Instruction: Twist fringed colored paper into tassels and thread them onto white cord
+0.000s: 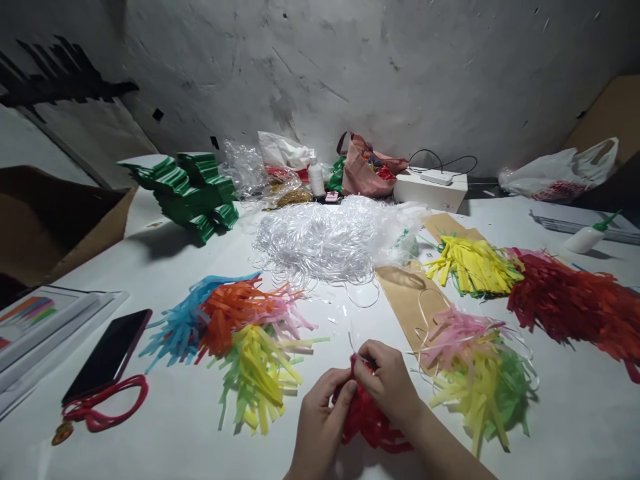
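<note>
Near the front edge of the table, my left hand (327, 413) pinches a red tissue-paper tassel (370, 420) close to its top. Across from it, my right hand (385, 380) is closed on the top of the same tassel, where a thin white string end pokes up. The tassel's red strips hang down between and below my hands, partly hidden by them. To the left lie yellow and green tassels (257, 377), an orange tassel (230, 310) and a blue one (183, 320). On the right, pink (460, 333) and yellow-green tassels (477, 393) lie with white string looped around them.
A heap of white string (325, 240) fills the table's middle. Green folded paper (195, 190) is stacked at the back left. A phone (107, 357) with a red cord lies left. Dark red tassels (565, 300) and a glue bottle (587, 239) are at the right.
</note>
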Motion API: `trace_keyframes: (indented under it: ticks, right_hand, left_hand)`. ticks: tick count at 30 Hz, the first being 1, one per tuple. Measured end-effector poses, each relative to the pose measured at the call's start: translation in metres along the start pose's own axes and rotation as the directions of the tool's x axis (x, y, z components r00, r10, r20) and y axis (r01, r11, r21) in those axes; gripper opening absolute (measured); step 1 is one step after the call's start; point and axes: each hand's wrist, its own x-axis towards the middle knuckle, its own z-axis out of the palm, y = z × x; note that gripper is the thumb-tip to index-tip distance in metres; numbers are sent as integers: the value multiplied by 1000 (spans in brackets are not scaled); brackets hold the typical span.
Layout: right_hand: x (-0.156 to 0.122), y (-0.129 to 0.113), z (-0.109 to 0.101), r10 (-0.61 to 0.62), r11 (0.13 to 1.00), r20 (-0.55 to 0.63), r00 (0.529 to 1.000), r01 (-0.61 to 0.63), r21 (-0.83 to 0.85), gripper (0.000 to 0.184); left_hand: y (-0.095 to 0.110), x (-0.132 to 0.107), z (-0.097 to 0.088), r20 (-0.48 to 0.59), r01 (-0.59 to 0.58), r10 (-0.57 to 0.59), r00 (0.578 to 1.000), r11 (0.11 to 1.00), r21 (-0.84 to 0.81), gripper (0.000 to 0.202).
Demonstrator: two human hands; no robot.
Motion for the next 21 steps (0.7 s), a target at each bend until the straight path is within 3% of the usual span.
trace_keyframes:
  ticks: [4, 9, 13, 21]
  right_hand:
    - [1, -1, -4, 42, 997, 106, 994, -48, 53, 20]
    - [0, -5, -8, -36, 989, 235, 971, 1, 145, 43]
    - [-2, -7, -7, -56, 983, 320, 946, -3, 182, 46]
    - [-1, -6, -5, -64, 996, 260, 964, 45, 76, 41]
  left_hand:
    - [-10, 4, -8, -65, 126, -138, 988, 978, -165, 33]
    - [-22, 10, -20, -151, 227, -294, 944, 909, -351, 45]
    - [-23, 12, -21, -185, 202, -286, 940, 904, -376, 42]
    - [-16, 11, -19, -180, 184, -274, 945, 898, -399, 41]
